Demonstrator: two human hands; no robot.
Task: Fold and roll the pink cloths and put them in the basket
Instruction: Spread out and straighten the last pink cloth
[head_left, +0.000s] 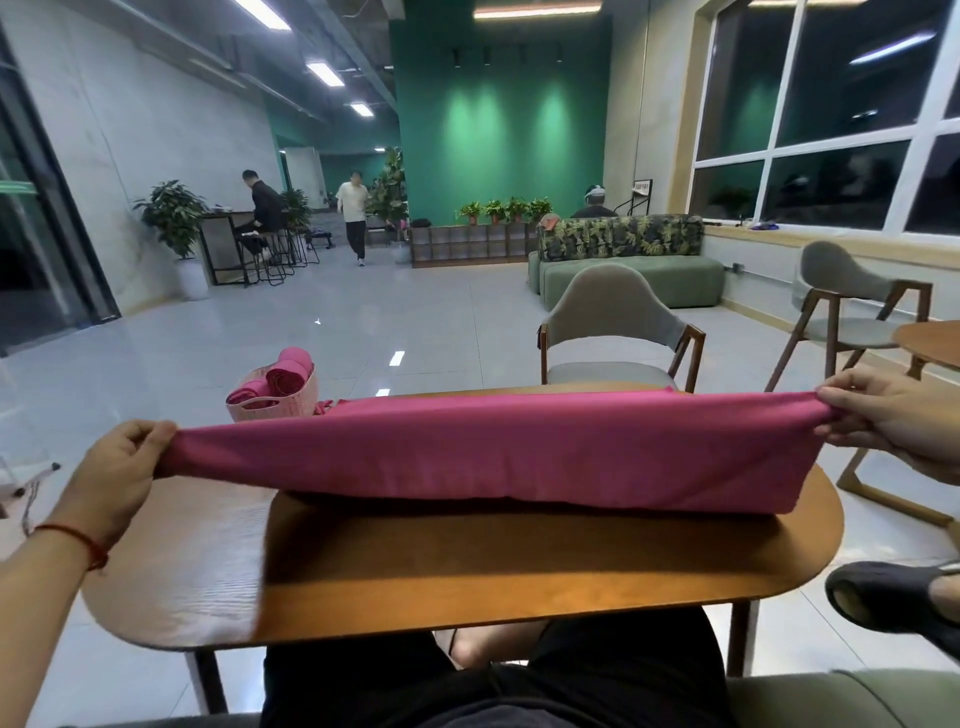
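The cloth (493, 452) is held taut above the table (467, 571), one end pinched by each of the left hand (122, 462) and right hand (883, 415); soft and light, it is best gripped at corners.

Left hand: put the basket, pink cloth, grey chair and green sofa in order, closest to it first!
From the left hand:
1. pink cloth, pinched in it
2. basket, just beyond, at the far left
3. grey chair, across the table
4. green sofa, far back on the right
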